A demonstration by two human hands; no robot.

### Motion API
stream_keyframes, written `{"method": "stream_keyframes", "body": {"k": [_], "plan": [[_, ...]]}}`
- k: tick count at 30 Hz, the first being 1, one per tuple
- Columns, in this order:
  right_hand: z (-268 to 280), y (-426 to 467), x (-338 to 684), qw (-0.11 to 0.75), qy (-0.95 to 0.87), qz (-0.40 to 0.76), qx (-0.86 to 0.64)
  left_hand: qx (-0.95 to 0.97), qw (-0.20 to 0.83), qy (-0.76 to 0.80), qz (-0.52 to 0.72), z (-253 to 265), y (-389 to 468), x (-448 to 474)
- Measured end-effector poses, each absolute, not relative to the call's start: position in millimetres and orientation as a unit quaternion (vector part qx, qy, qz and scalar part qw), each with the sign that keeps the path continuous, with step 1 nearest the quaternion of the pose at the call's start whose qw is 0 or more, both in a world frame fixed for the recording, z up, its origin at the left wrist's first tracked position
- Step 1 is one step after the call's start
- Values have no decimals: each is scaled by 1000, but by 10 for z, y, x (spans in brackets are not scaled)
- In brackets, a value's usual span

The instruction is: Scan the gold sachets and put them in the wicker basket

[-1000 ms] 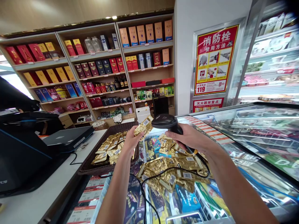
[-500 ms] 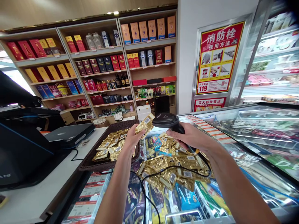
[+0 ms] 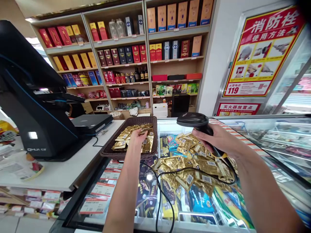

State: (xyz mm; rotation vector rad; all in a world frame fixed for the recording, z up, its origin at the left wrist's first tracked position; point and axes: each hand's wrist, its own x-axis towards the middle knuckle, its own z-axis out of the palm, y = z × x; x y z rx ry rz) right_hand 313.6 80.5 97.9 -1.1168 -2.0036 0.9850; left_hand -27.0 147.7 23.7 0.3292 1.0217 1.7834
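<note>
My left hand is over the brown woven basket, thumb and fingers apart, just above or touching the gold foil packets inside. Nothing shows between its fingers. In my right hand is a black barcode scanner, gripped by its handle, its head pointing left. Below the scanner, a loose heap of gold foil packets, several with barcodes showing, lies on the glass top of a freezer. The scanner's black cable loops across the heap and the glass.
On the left counter stand a black checkout terminal and a flat black scale. Wrapped frozen goods show through the glass. Shelves with boxed bottles line the back wall, beside a red fire-hydrant poster.
My left hand has gone from beside the scanner, with a gold packet in it, left and down into the basket and let go of it. The view has turned left; the right hand keeps the scanner.
</note>
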Motion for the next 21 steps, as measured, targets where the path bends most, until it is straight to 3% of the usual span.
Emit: {"method": "stream_keyframes", "body": {"k": [6, 10, 13, 16, 21], "plan": [[982, 825, 3137, 276, -785, 349, -432, -30, 642, 372, 670, 398, 1400, -251], [1000, 885, 3178, 188, -828, 289, -443, 58, 635, 369, 676, 462, 1421, 130], [1016, 955, 3234, 172, -839, 252, -450, 195, 616, 369, 668, 378, 1451, 500], [1038, 1018, 3328, 197, -835, 225, -463, 366, 565, 417, 611, 117, 1526, 852], [1069, 1069, 3505, 251, -821, 202, -472, 583, 316, 633, 399, -439, 1778, 1265]]}}
